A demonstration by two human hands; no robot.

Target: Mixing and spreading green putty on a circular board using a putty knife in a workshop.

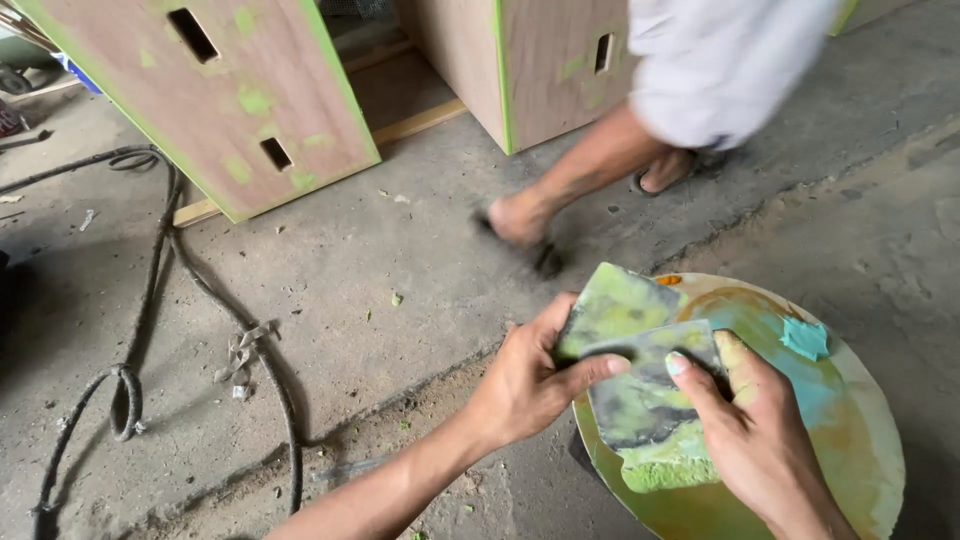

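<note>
My left hand grips a flat putty scraper smeared green, thumb on top. My right hand holds a second flat scraper whose lower edge carries a lump of green putty. The two blades overlap and touch over a round board stained green, teal and orange. A small teal patch lies near the board's upper right.
Another person in a pale garment walks past on the concrete floor, one bare foot near the board. Two plywood boxes with green edges and slots stand behind. A black hose snakes across the left.
</note>
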